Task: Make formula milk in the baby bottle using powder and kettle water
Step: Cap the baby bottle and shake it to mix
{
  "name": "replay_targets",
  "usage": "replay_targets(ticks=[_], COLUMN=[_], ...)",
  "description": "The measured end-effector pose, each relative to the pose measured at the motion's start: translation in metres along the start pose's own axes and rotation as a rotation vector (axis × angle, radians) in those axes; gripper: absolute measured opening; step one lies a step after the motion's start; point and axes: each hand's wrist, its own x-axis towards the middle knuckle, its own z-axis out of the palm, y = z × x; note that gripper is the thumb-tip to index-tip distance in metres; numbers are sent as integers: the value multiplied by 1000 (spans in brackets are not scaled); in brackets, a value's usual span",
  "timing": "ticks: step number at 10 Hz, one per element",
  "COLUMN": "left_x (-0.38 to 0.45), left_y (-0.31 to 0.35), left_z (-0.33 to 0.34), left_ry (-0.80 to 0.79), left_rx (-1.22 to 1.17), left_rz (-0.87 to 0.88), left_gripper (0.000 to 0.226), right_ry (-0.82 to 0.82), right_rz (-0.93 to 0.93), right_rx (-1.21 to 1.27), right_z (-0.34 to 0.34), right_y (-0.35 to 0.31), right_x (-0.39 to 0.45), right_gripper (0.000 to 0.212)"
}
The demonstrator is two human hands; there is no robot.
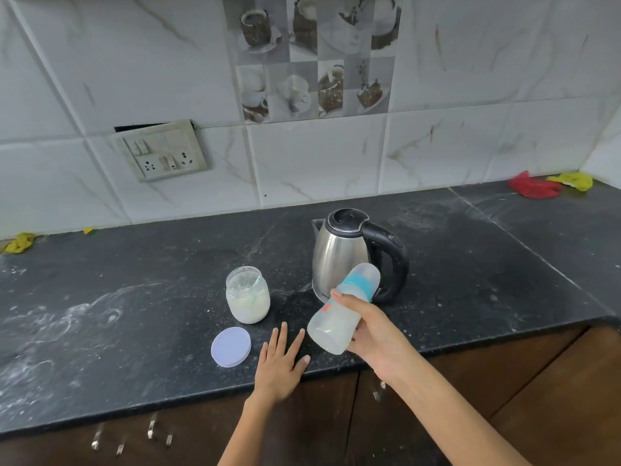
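Observation:
My right hand (371,334) grips the baby bottle (336,319) around its middle and holds it tilted above the counter, capped top up and to the right, whitish liquid in its lower end. The bottle has a teal collar and a clear cap. Just behind it stands the steel kettle (339,253), lid shut, black handle to the right. Left of the kettle is the open glass powder jar (248,295) with a spoon inside. Its pale lilac lid (231,346) lies flat nearer the front edge. My left hand (280,361) rests flat on the counter, fingers spread, beside the lid.
The black stone counter (134,297) is dusted with white powder on the left. Yellow and red cloths (551,185) lie at the far right corner, another yellow cloth (20,243) at the far left. A wall switchboard (163,151) sits behind. Cabinet doors run below the front edge.

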Motion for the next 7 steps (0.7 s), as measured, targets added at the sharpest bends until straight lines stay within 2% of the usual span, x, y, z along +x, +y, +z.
replay_targets(ticks=[1,2,3,4,6,7], left_x=[0,-1,-1,-1,-2,-2], left_y=[1,0,1,1,0,1], left_z=[-1,-2,-2,-2,-2,-2], left_ry=[-3,-3,-3,3,2,-1], left_rx=[-5,-2,-3,-10,-9,-14], left_rz=[7,7,6,8,10,10], left_gripper=[57,56,56,56,56,56], right_ry=[14,-26,-89,-144,-101,-98], right_rz=[22,24,-6,-92,-133,-133], right_rx=[92,69,15,-121,-144,-204], right_z=[-2,-9,-14,-17,-15,-13], right_y=[-3,-6,-9,-15,-16,-15], right_x=[0,-1,-1,-4,-1,-1], right_gripper=[42,39,30,35,57,79])
